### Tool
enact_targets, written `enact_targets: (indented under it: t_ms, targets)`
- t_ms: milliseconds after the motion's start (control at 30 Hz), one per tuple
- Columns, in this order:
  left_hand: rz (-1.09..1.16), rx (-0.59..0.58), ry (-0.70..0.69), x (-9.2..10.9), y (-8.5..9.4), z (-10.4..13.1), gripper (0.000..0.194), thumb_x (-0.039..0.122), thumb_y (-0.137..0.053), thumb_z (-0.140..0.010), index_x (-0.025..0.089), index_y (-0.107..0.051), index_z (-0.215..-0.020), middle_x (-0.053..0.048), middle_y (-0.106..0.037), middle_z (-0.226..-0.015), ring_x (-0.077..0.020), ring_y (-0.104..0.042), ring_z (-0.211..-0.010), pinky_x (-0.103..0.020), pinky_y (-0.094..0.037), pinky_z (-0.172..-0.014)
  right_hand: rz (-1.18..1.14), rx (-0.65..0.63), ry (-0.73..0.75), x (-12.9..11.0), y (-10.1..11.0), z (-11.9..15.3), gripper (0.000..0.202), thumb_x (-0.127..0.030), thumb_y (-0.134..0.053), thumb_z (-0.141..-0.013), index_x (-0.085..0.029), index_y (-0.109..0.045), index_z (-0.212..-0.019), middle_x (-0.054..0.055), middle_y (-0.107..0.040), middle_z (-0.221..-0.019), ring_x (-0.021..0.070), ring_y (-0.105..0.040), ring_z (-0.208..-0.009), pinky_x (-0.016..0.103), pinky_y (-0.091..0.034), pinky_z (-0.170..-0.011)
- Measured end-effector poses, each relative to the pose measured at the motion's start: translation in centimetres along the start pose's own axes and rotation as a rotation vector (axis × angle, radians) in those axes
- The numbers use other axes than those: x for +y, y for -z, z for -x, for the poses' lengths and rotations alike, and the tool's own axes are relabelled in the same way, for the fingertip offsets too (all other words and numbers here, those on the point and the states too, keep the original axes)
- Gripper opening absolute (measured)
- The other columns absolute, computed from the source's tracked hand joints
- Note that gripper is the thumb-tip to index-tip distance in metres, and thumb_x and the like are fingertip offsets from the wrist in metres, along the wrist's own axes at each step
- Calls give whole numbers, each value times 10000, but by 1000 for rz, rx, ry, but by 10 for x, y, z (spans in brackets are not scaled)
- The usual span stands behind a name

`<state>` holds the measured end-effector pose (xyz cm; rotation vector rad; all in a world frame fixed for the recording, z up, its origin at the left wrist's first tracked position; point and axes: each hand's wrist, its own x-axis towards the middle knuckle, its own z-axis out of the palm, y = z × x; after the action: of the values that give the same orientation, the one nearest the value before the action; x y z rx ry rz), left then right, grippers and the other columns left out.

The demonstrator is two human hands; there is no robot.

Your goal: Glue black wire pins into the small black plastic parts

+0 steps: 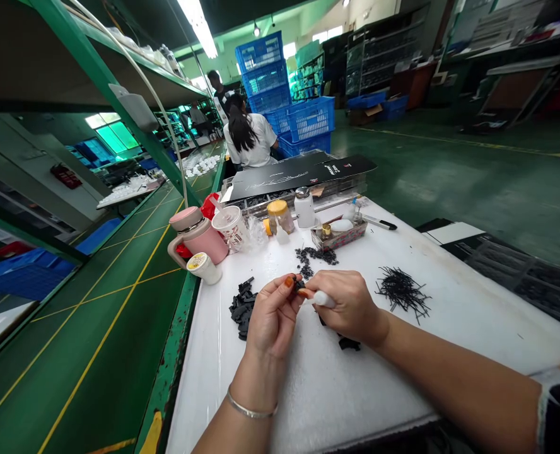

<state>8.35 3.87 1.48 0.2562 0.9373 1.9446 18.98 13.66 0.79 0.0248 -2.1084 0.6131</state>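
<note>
First: With a clock centred where the hands meet and twelve at the far side, what lies around the person?

Second: The green belt (119, 328) runs along nine o'clock; the white table (473, 302) spreads beneath the work; a pink mug (204, 243) stands at ten.

First: And the hands?

Second: The left hand (273, 315) comes in from seven, narrowed to a pinch; the right hand (350, 302) comes in from four, curled round a white handle (325, 299), though what the handle ends in cannot be told.

First: Which heaps are near?

Second: Thin black strips (400, 291) lie at three; flat black pieces (243, 312) lie at nine, just beside the left hand; small black rings (327, 255) lie at one, just beyond the hands.

First: Where is the piece being worked?

Second: The small black part (299, 284) sits at the centre, in the left hand's pinch, above the table.

First: What would serve the person well?

Second: Probably a steady pinch near the worked spot; light, short motions from the right hand; both wrists kept low, and the part turned rather than the arms.
</note>
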Motion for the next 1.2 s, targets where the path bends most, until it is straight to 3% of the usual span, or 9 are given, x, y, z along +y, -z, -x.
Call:
enact_targets:
  t_ms: [800, 1200]
  targets:
    - [-3, -20, -53, -3, -3, 1, 109, 121, -742, -660, 105, -719, -765, -63, -700, -816, -99, -636, -655, -170, -518, -632, 55, 49, 19, -3, -1, -3, 87, -125, -517, -808, -156, -537, -729, 17, -585, -637, 122, -526, -575, 243, -383, -572]
    - [-187, -10, -312, -9, -5, 6, 110, 142, -742, -652, 149, -741, -762, -59, -708, -865, -128, -649, -783, -174, -516, -680, 144, 43, -29, -8, 0, 0, 73, -91, -498, -729, -149, -540, -713, 25, -589, -637, 141, -526, -572, 263, -356, -565]
